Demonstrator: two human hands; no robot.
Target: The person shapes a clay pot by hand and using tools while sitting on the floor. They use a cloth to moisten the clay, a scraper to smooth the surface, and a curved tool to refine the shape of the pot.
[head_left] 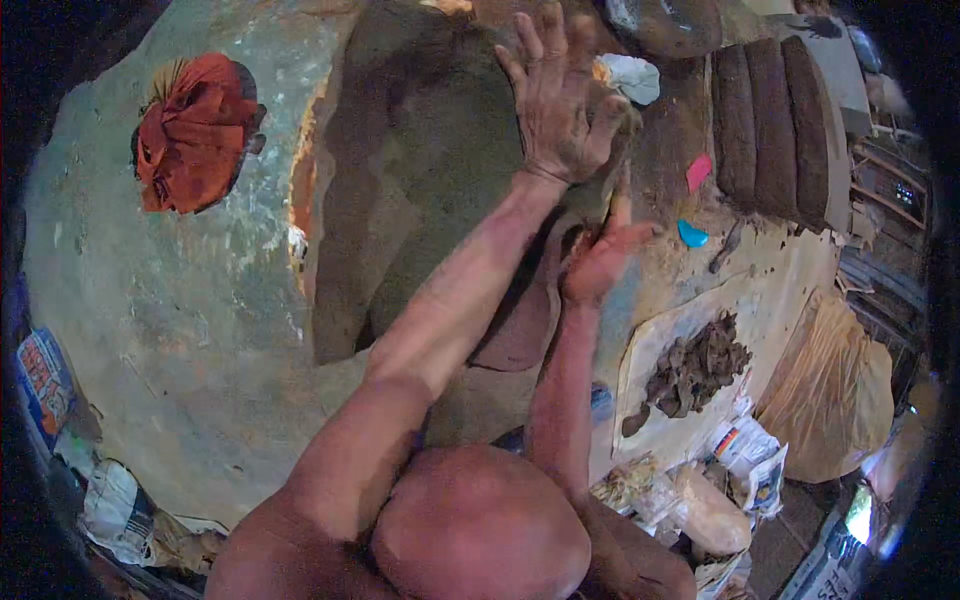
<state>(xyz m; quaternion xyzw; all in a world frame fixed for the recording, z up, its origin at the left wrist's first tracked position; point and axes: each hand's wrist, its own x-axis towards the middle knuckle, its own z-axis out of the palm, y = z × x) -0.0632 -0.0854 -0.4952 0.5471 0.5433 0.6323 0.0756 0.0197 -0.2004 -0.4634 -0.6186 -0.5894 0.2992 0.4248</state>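
Workshop table (230, 320), grey-green and scuffed on its left half; red-orange cloth (200, 135) bunched there, well apart from both hands. Far right: a stack of dark slabs (775, 130). Nearer on that side, a crumbled dark lump pile (700, 365) on a pale board (640, 345); between the two, a pink scrap (698, 172) and a blue scrap (692, 234).

Main thing: a broad dark sheet, clay-like (430, 170), mid-table, its long axis running away from the person. Left forearm crosses above it on a slant. Left hand (565, 110) is at its far right side, fingers spread, gripping nothing that I can make out; contact uncertain. Right hand (605, 255) sits nearer the body, just beyond the sheet's right side, one finger pointing away. Its grip I cannot tell, too blurred. Sheet lies leftward of both hands; left is nearer.
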